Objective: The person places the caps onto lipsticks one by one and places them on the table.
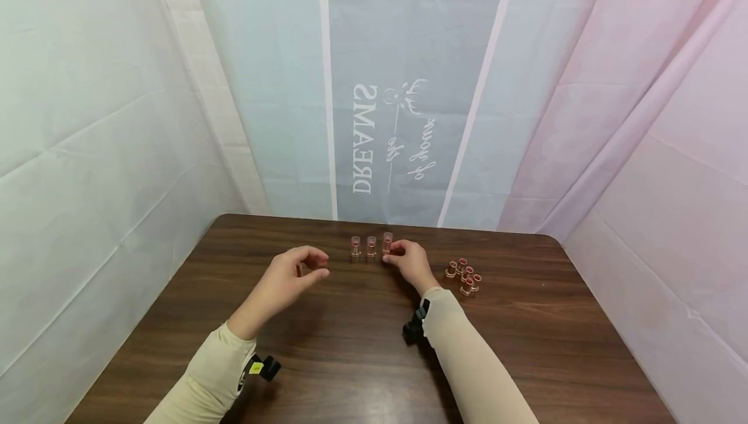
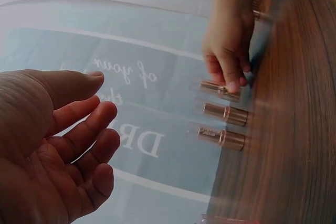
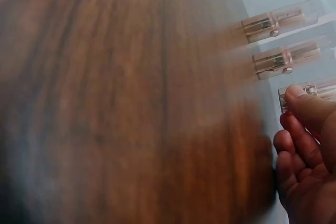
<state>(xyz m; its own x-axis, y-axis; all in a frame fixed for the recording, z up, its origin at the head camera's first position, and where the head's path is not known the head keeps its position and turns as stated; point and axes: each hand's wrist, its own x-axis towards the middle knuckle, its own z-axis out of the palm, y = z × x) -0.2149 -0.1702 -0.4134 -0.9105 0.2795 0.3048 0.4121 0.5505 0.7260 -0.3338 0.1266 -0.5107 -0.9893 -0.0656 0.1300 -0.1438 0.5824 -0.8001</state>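
Observation:
My right hand [image 1: 409, 260] pinches a lipstick [image 1: 387, 244] near its gold base, between thumb and fingers. That lipstick stands upright with a clear cap, at the right end of a short row. Left of it stand a middle lipstick [image 1: 371, 247] and a left-hand lipstick [image 1: 356, 247], both upright with clear caps and a little apart. In the right wrist view, the thumb [image 3: 302, 98] lies on the held lipstick's base. My left hand [image 1: 295, 271] is held left of the row with loosely bent fingers and nothing between them.
Right of my right forearm stand several shorter gold tubes [image 1: 467, 278] with red tops, clustered close together. The dark wooden table [image 1: 350, 352] ends at a cloth backdrop [image 1: 292, 119] just behind the row. Light cloth walls flank both sides.

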